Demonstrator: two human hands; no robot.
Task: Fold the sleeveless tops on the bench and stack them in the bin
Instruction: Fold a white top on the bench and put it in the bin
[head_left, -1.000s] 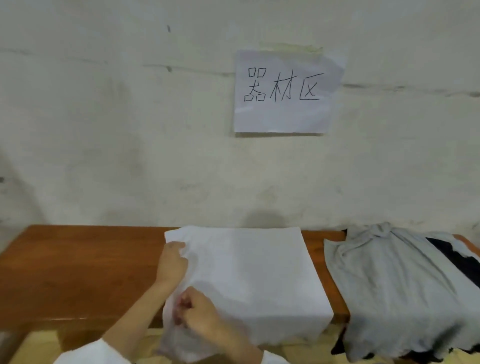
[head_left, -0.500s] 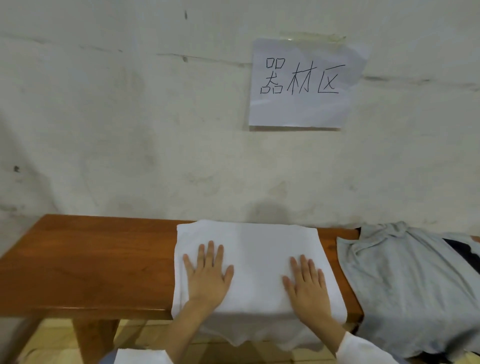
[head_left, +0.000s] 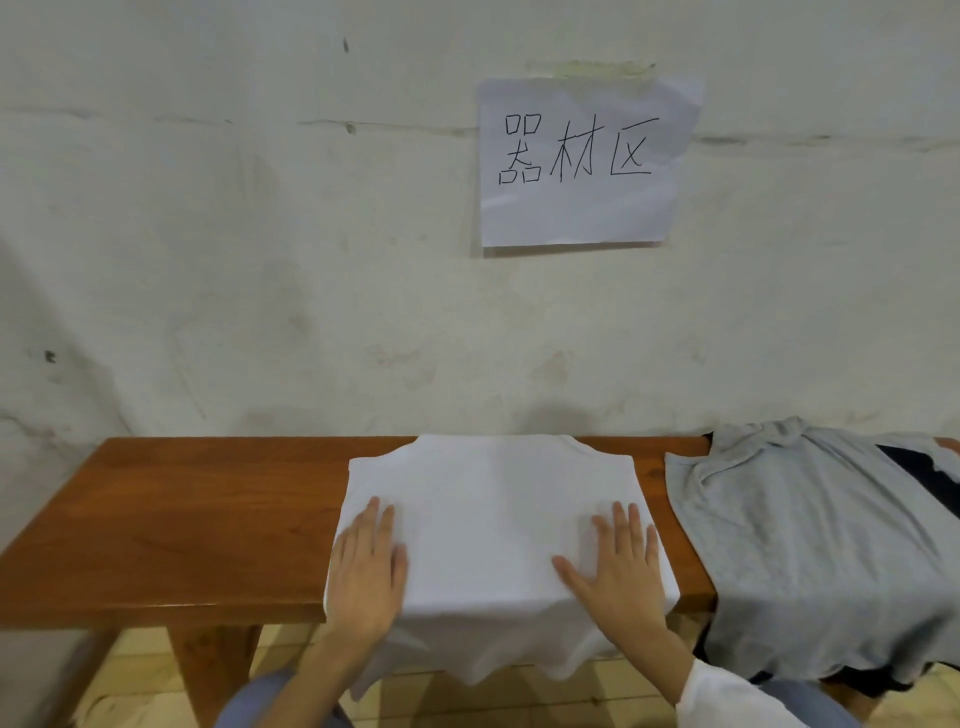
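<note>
A white sleeveless top (head_left: 488, 514) lies flat on the wooden bench (head_left: 171, 519), its neckline toward the wall and its hem hanging over the front edge. My left hand (head_left: 366, 571) presses flat on the top's left side with straight fingers. My right hand (head_left: 615, 569) presses flat on its right side, fingers spread. To the right, a grey top (head_left: 810, 540) lies spread over the bench end, with a dark garment (head_left: 924, 478) showing beneath it. No bin is in view.
A stained wall stands directly behind the bench, with a paper sign (head_left: 584, 161) taped to it. The left part of the bench is bare wood. Tiled floor (head_left: 140, 675) and a bench leg (head_left: 213, 675) show below.
One second ago both hands gripped the white top's left edge. They then spread flat on it, and since half a second ago they have slid outward and toward me; the neckline now shows.
</note>
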